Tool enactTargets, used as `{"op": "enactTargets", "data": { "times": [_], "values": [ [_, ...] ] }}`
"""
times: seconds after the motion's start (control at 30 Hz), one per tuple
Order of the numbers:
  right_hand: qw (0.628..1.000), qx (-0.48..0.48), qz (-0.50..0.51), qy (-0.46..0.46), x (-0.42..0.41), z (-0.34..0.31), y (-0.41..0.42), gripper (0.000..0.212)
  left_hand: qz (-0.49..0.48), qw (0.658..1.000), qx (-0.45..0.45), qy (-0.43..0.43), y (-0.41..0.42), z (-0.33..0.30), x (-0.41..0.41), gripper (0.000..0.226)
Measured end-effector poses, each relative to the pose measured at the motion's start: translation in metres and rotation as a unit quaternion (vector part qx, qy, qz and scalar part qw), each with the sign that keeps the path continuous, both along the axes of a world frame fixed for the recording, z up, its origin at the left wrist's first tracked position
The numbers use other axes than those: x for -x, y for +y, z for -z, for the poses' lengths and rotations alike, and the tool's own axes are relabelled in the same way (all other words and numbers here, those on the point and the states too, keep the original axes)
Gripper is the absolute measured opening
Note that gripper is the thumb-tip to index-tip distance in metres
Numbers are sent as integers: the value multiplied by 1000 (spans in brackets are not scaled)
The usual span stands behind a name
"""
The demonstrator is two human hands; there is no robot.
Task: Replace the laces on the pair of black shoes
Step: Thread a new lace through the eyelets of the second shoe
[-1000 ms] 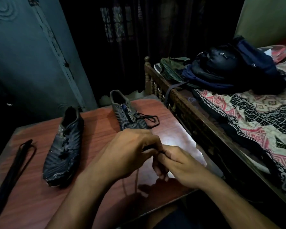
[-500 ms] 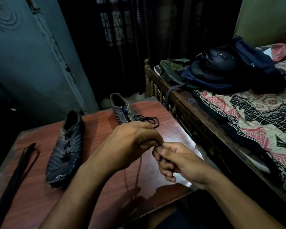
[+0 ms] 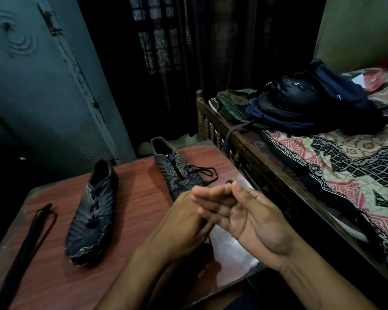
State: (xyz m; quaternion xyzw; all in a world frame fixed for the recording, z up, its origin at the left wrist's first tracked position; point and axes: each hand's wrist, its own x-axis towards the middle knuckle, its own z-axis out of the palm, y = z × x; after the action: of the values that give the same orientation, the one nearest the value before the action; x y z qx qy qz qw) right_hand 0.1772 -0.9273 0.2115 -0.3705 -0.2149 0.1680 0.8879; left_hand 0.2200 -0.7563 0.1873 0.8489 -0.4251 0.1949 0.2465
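While the hands meet low over the red-brown table (image 3: pixel 143 193), the surroundings read thus from left to right. A loose black lace (image 3: pixel 31 233) lies folded along the table's left edge, well apart from the left shoe (image 3: pixel 92 215), which rests toe toward the camera with a lace threaded through it. The right shoe (image 3: pixel 175 171) sits farther back, its toe hidden behind the hands, and its own lace (image 3: pixel 205 173) trails loose on the table to its right. Beyond stands a wooden bed frame (image 3: pixel 251 148) with a patterned spread (image 3: pixel 345 166) and a heap of dark bags (image 3: pixel 300 104).

Half a second ago the two hands pinched something between them. Now the left hand (image 3: pixel 184 222) lies partly behind the right; whether it grips anything cannot be told. The right hand (image 3: pixel 249 218) has turned palm toward the camera, fingers nearly straight and gathered.
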Motion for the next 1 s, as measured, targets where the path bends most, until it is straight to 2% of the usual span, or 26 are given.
{"op": "enactTargets", "data": {
  "times": [0.1,0.17,0.23,0.27,0.33,0.4,0.47,0.53,0.6,0.73,0.87,0.9,0.97,1.0],
  "values": [
    [1000,-25,15,4,5,-5,7,43,21,988,112,102,2,2,8,46],
    [999,-42,13,9,8,-11,12,39,9,978,150,143,2,4,9,43],
    [998,-58,18,21,11,-16,17,37,-20,979,166,113,1,4,11,30],
    [997,-64,26,29,13,-18,20,38,-36,983,168,69,-1,2,12,27],
    [994,-75,58,60,14,-21,25,43,-37,987,154,8,-1,2,13,24],
    [990,-80,89,77,12,-23,29,47,-26,991,130,35,0,1,15,16],
    [989,-73,116,60,9,-25,33,44,-31,992,104,58,6,2,16,27],
    [986,-26,163,32,5,-26,34,41,-50,995,56,61,12,0,13,33],
    [969,73,233,-27,2,-23,36,38,-62,995,-4,79,18,-5,12,35],
    [893,240,333,-183,-5,-8,39,34,-42,991,-54,115,25,-9,13,32],
    [824,337,343,-299,-11,0,33,34,-30,988,-44,145,27,-7,11,46],
    [794,384,335,-332,-13,2,30,36,-28,988,-37,145,27,-7,11,48],
    [694,513,312,-397,-19,10,25,44,-35,992,-34,119,32,-9,8,48],
    [644,579,303,-398,-20,14,23,47,-46,993,-54,89,34,-12,5,45]
  ]
}}
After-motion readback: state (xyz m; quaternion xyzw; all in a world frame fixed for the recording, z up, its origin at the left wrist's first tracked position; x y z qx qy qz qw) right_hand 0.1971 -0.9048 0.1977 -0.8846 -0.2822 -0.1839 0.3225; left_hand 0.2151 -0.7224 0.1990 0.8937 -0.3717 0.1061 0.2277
